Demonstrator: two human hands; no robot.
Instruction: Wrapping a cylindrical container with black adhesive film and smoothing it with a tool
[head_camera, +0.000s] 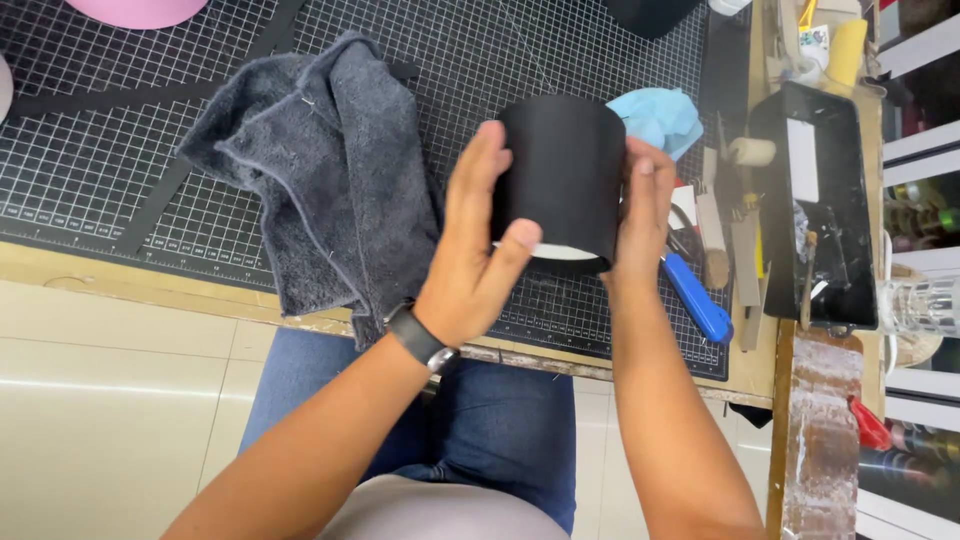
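Hands grip a black cylinder between them above the near edge of the surface: the left hand is closed on its left side, thumb under the white rim, and the right hand presses its right side. A grey towel lies just left on the gridded cutting mat; a blue-handled tool sits just right.
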